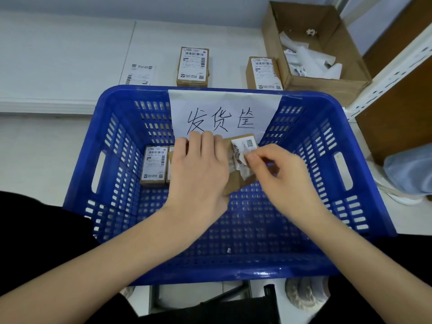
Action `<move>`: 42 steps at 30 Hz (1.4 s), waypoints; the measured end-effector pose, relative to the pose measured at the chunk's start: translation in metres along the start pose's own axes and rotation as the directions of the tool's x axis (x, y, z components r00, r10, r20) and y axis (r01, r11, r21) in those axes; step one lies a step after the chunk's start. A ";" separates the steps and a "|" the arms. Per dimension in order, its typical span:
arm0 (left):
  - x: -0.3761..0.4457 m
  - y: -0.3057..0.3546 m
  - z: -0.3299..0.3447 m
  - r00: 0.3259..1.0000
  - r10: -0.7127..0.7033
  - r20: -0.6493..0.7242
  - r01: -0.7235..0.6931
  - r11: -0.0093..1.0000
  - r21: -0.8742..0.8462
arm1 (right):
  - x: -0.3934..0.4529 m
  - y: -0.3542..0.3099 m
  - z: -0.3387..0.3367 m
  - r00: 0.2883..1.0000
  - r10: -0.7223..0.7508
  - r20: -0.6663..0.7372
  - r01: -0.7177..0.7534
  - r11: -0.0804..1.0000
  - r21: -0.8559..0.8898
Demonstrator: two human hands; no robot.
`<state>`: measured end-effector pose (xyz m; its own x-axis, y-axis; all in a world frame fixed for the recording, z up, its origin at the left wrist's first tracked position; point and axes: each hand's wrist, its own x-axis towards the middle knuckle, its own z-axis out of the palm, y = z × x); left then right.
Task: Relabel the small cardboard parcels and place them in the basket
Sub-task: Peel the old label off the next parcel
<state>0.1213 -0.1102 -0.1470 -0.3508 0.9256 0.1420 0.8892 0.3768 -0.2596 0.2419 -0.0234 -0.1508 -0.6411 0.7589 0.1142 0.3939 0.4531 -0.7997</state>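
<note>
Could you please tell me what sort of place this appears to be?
Probably a small shipping or packing room: small brown cardboard parcels with printed barcode labels, a blue perforated plastic basket bearing a handwritten paper sign, and an open cardboard box of peeled label scraps.

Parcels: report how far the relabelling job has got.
Done: a labelled parcel sits in the blue basket, a second partly hidden beside it. In hand: left hand holds a parcel while right hand peels its label. Left: two parcels wait behind the basket.

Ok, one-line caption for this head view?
Left hand holds a small cardboard parcel over the blue basket while right hand peels its label.
</note>
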 end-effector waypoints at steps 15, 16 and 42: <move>-0.005 0.008 -0.001 0.998 0.068 -0.017 -0.068 0.997 -0.024 | 0.004 0.005 0.003 0.961 0.259 0.101 -0.269 0.958 0.099; -0.005 0.007 0.000 0.998 0.069 -0.015 -0.069 0.997 -0.015 | 0.004 0.006 0.003 0.965 0.248 0.089 -0.257 0.960 0.112; 0.008 -0.014 0.010 0.974 0.150 -0.168 -0.190 0.947 -0.257 | -0.001 -0.002 -0.033 0.958 0.250 0.137 -0.281 0.746 0.603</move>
<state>0.1031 -0.1082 -0.1519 -0.1590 0.9526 0.2595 0.9847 0.1719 -0.0275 0.2639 -0.0096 -0.1298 -0.6062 0.7767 -0.1713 0.0768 -0.1572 -0.9846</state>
